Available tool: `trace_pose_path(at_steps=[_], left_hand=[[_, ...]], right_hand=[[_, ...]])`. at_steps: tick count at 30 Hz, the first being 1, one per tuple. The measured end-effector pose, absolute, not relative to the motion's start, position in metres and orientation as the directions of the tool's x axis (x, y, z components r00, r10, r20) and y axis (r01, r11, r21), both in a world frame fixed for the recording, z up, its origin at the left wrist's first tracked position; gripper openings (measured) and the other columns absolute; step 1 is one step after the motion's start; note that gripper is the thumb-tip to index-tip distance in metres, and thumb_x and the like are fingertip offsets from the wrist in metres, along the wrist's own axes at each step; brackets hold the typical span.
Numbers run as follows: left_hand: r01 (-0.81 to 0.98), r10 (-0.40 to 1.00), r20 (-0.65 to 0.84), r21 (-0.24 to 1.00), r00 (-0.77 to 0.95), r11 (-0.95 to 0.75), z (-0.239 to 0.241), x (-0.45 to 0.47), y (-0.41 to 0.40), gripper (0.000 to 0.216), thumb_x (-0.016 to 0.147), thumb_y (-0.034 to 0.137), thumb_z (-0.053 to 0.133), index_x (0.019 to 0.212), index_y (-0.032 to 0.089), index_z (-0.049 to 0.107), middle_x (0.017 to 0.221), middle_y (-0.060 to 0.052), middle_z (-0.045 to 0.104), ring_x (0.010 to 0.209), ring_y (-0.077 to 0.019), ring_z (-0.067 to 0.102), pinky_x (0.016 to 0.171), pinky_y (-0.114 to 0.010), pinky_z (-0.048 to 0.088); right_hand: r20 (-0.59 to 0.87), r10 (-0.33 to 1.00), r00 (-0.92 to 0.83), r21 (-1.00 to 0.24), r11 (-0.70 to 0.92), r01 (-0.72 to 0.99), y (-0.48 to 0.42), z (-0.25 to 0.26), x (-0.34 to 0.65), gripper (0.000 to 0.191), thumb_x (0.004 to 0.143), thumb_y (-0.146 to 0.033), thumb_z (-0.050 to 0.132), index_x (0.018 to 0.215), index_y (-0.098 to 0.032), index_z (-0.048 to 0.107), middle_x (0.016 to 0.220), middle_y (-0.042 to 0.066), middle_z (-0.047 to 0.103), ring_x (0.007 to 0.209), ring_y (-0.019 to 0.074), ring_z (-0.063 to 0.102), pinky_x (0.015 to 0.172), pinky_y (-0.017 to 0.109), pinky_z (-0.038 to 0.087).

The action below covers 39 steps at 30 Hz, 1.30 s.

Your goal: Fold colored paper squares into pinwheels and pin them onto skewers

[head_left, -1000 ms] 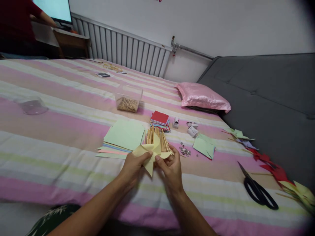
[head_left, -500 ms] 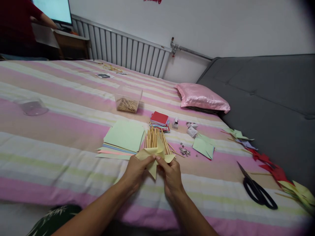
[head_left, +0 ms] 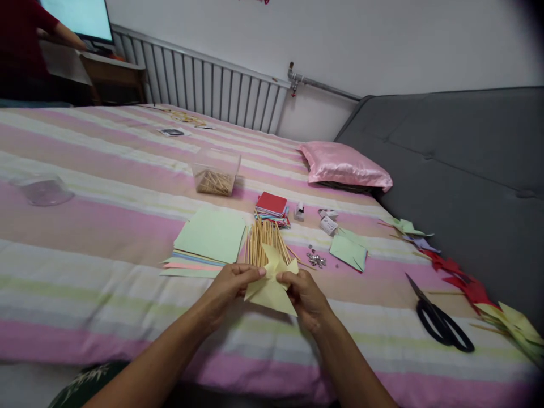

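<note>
Both my hands hold a pale yellow folded paper piece over the striped bed. My left hand pinches its left side near the centre. My right hand grips its right edge, fingers closed on the paper. Just behind the paper lies a bundle of thin wooden sticks. To the left of the sticks sits a stack of coloured paper sheets with a light green sheet on top.
Black scissors lie at right, with finished paper pinwheels beyond them. Small metal pins, a red-topped paper stack, a clear box of sticks, a pink pillow and a clear lid rest on the bed. A person in red stands far left.
The yellow paper has been turned and lowered, now lying flatter between my hands. My hands shifted slightly apart and the view moved a little.
</note>
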<state>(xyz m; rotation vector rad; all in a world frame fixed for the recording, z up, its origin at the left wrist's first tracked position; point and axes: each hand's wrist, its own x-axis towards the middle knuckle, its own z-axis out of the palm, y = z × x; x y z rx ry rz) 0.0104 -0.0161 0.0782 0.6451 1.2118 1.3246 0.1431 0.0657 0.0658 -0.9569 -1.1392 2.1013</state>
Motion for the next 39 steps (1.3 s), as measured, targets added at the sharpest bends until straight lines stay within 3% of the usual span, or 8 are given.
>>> trace_pose_path(at_steps=[5,15,21,26,29,31,34,39], left_hand=[[-0.369,0.915,-0.355,0.890,-0.193,0.267,0.073,0.016,-0.015,0.019,0.061,0.031,0.071,0.063,0.013,0.066,0.060,-0.005,0.064,0.052,-0.0141,0.055,0.052,-0.024,0.038],[-0.223,0.906,-0.288,0.948,-0.311,0.225,0.076,0.017,-0.012,0.020,0.050,0.013,0.070,0.039,0.016,0.053,0.039,0.006,0.043,0.039,-0.0065,0.034,0.043,-0.020,0.023],[-0.349,0.869,-0.362,0.906,-0.337,0.242,0.070,0.016,-0.010,0.013,0.051,0.019,0.072,0.049,0.014,0.060,0.046,0.001,0.056,0.043,-0.0103,0.048,0.046,-0.021,0.033],[-0.507,0.810,-0.408,0.847,-0.421,0.162,0.071,0.006,-0.008,0.017,0.054,0.025,0.072,0.060,0.011,0.065,0.052,-0.003,0.064,0.049,-0.0148,0.057,0.051,-0.024,0.041],[-0.543,0.781,-0.413,0.832,-0.468,0.114,0.071,-0.003,-0.008,0.018,0.054,0.025,0.073,0.062,0.010,0.065,0.058,-0.005,0.066,0.051,-0.0150,0.058,0.052,-0.025,0.043],[-0.557,0.787,-0.394,0.827,-0.475,0.078,0.069,-0.007,-0.008,0.017,0.056,0.023,0.072,0.064,0.010,0.066,0.061,-0.005,0.067,0.055,-0.0150,0.059,0.055,-0.024,0.044],[-0.588,0.809,-0.375,0.807,-0.452,0.046,0.068,-0.009,-0.008,0.015,0.059,0.022,0.070,0.067,0.011,0.066,0.062,-0.003,0.066,0.058,-0.0148,0.058,0.060,-0.026,0.045],[-0.637,0.851,-0.379,0.768,-0.363,0.071,0.067,-0.004,-0.009,0.013,0.062,0.019,0.069,0.072,0.010,0.066,0.067,-0.005,0.067,0.061,-0.0150,0.057,0.060,-0.025,0.045]], right_hand=[[-0.266,0.658,-0.705,-0.868,-0.481,-0.122,0.064,0.069,0.142,0.018,0.053,-0.016,0.065,0.070,-0.013,0.064,0.057,-0.001,0.060,0.049,0.0113,0.050,0.054,0.024,0.043],[-0.230,0.694,-0.682,-0.938,-0.346,-0.035,0.062,0.067,0.144,0.015,0.052,-0.017,0.070,0.064,-0.012,0.063,0.051,-0.002,0.055,0.044,0.0076,0.043,0.043,0.019,0.034],[-0.187,0.718,-0.671,-0.965,-0.261,-0.010,0.068,0.057,0.143,0.027,0.058,-0.030,0.074,0.076,-0.011,0.067,0.068,0.005,0.067,0.058,0.0147,0.059,0.054,0.025,0.047],[0.123,0.838,-0.531,-0.991,0.081,-0.103,0.069,0.062,0.147,0.046,0.066,-0.028,0.071,0.108,-0.019,0.055,0.076,0.001,0.064,0.065,0.0134,0.059,0.057,0.023,0.046],[0.277,0.861,-0.427,-0.959,0.273,-0.071,0.063,0.067,0.150,0.035,0.072,-0.022,0.064,0.106,-0.020,0.055,0.059,-0.004,0.059,0.052,0.0110,0.053,0.050,0.021,0.042],[0.322,0.809,-0.492,-0.937,0.348,-0.040,0.057,0.068,0.149,0.028,0.074,-0.018,0.060,0.101,-0.020,0.059,0.052,-0.006,0.057,0.045,0.0109,0.051,0.047,0.022,0.041],[0.366,0.663,-0.653,-0.878,0.479,-0.006,0.050,0.065,0.145,0.029,0.073,-0.014,0.057,0.101,-0.022,0.064,0.066,0.000,0.067,0.053,0.0133,0.058,0.050,0.024,0.044],[0.440,0.582,-0.683,-0.776,0.629,0.036,0.051,0.055,0.141,0.023,0.077,-0.018,0.060,0.095,-0.027,0.070,0.075,0.001,0.071,0.060,0.0146,0.061,0.058,0.027,0.047]])
